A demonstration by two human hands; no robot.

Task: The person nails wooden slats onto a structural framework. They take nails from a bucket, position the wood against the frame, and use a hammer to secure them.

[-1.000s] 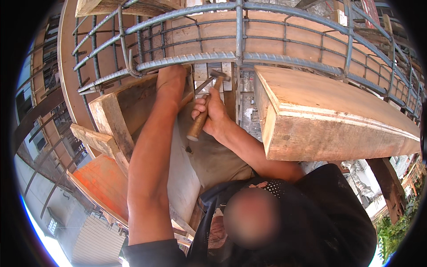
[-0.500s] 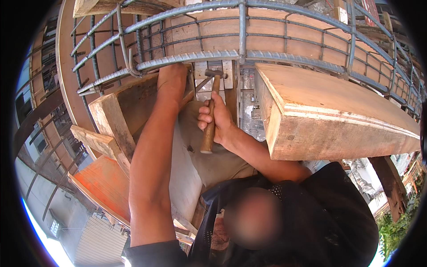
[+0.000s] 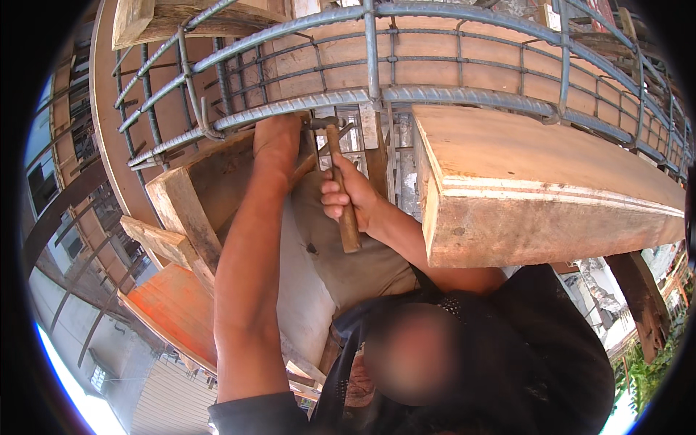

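A hammer (image 3: 349, 230) with a wooden handle is gripped in my right hand (image 3: 354, 194), fingers wrapped round the middle of the handle. Its dark metal head (image 3: 324, 123) is up, close beside my left hand (image 3: 278, 138) and just below the thick lower steel bar (image 3: 304, 101). My left arm reaches forward along the wooden formwork board (image 3: 226, 168). The left fingers go out of sight behind the bar and the board's end, so what they hold is hidden.
A rebar cage (image 3: 371, 51) spans the front, with a plywood panel (image 3: 428, 49) behind it. To the right juts a plywood-topped box form (image 3: 536, 181). An upright timber (image 3: 181, 206) and an orange-stained board (image 3: 170, 308) stand at the left.
The hammer's head has swung left toward my left hand, so its handle now leans the other way. My left hand has stayed nearly in place.
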